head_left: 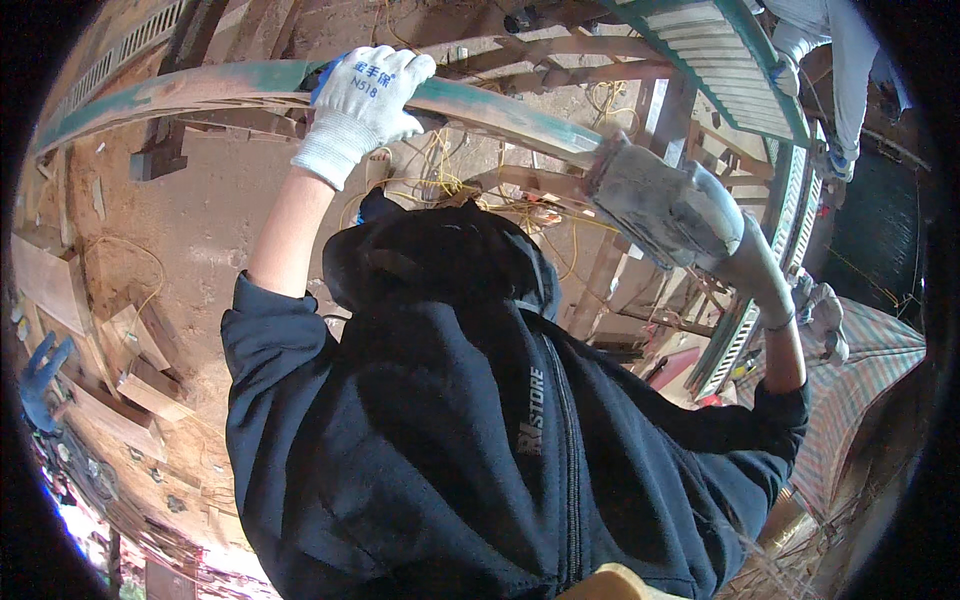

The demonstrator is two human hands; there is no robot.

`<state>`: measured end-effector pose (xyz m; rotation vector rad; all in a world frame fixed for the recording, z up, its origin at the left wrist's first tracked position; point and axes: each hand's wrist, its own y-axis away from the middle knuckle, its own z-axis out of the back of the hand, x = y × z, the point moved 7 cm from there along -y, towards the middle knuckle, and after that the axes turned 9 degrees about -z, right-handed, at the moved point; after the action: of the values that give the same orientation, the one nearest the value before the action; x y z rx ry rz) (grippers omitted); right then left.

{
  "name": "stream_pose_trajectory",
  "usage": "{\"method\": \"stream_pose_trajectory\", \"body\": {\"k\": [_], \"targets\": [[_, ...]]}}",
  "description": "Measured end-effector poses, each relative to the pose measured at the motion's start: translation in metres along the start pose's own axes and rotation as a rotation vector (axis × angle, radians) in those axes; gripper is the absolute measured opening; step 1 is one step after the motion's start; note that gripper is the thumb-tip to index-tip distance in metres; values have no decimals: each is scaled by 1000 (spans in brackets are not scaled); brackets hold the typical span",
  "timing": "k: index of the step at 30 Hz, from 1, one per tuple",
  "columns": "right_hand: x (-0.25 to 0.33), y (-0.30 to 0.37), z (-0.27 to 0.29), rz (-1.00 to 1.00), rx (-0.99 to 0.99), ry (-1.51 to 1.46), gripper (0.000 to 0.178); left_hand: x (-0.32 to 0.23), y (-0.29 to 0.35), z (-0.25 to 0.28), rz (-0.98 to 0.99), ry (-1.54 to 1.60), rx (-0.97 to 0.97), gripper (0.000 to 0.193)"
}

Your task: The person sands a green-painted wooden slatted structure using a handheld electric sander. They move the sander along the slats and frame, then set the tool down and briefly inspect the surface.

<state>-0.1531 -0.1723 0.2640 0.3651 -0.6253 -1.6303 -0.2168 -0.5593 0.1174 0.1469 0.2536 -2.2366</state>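
Plank [500,108], long, worn and streaked with green paint, ran across the top of the view from the far left toward the right, raised well above the dirt ground [210,220]. Both gloved hands had it. The left hand [365,95], in a white knitted glove, was wrapped over the plank's top edge with the fingers curled fully round it. The right hand [665,205], in a dirtier grey glove, was closed round the plank's right end, fingers shut tight on the wood. The person wore a dark zip jacket [450,440] that filled the lower middle of the view.

Judging by the pose, the plank was already lifted and carried between the two hands, not resting on anything that could be seen; setting it down or fitting it anywhere looked not yet done. Where its far left end sat could not be told, since it bent away toward the rim.

Below lay a wooden frame [560,60] of reddish beams, tangled yellow cord [440,180] and loose wood offcuts [140,385]. A green slatted panel [720,60] stood to the upper right, where another person's legs [845,70] showed. A blue glove [40,375] appeared at the far left edge.
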Motion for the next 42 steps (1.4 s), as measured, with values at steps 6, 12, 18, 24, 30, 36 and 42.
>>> {"method": "stream_pose_trajectory", "body": {"k": [6, 12, 18, 24, 30, 36, 42], "targets": [[-40, 14, -5, -82, 128, -128, 82, 0, 1, 2, -18, 32, -53, 60], [-25, 10, -22, -26, -13, -124, 78, 0, 1, 3, -25, 57, -36, 60], [89, -18, -33, 264, -73, -347, 65, 16, -4, 38, -79, 742, -151, 51], [209, -46, -34, 362, -100, -369, 60, 43, -3, 121, -39, 1317, -489, 67], [247, -57, -34, 252, -111, -409, 47, 5, -42, 136, -144, 747, -536, 31], [168, -43, -30, 231, -169, -468, 61, -67, -79, 120, -105, 721, -618, 19], [48, -16, -18, 303, -122, -572, 56, -178, -134, 88, -194, 711, -660, 19]]}}
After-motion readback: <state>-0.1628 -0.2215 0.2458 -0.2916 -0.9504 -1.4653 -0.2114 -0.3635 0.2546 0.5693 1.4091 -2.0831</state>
